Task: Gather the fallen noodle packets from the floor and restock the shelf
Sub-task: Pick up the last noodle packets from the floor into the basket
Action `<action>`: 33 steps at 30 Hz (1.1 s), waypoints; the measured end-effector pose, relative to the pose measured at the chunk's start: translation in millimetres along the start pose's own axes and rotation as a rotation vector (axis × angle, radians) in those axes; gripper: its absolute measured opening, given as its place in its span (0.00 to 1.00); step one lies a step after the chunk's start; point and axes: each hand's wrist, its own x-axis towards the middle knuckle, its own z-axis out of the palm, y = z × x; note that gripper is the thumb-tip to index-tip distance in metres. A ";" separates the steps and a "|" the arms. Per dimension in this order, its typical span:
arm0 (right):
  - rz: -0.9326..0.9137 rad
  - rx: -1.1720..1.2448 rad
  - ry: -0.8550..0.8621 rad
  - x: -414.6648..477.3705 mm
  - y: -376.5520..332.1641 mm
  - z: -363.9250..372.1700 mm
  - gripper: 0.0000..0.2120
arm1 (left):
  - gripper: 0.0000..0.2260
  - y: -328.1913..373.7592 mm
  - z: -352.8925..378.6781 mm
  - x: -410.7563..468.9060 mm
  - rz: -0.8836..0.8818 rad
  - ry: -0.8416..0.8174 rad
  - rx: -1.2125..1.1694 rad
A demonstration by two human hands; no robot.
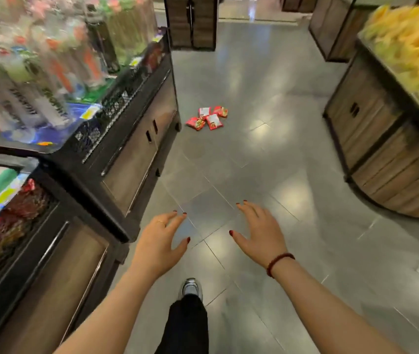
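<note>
Red noodle packets (pixel 207 118): lying in a small heap on the grey tiled floor (pixel 267 162), well ahead of you, near the dark shelf unit (pixel 136 139).
Left hand (pixel 158 245): you are holding it out front, fingers spread, gripping nothing.
Right hand (pixel 260 232): likewise spread, gripping nothing.

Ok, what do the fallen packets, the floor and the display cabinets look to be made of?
Noodle packets: printed plastic film, probably, judging by the soft, puffy shapes.
Floor: polished grey tiles, with joint lines and light reflections.
Cabinets: wood-look panels in black frames, possibly laminate.
</note>
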 end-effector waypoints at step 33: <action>-0.002 -0.050 -0.040 717.3 201.5 -107.8 0.29 | 0.26 -106.4 81.0 722.2 -0.033 -0.073 0.019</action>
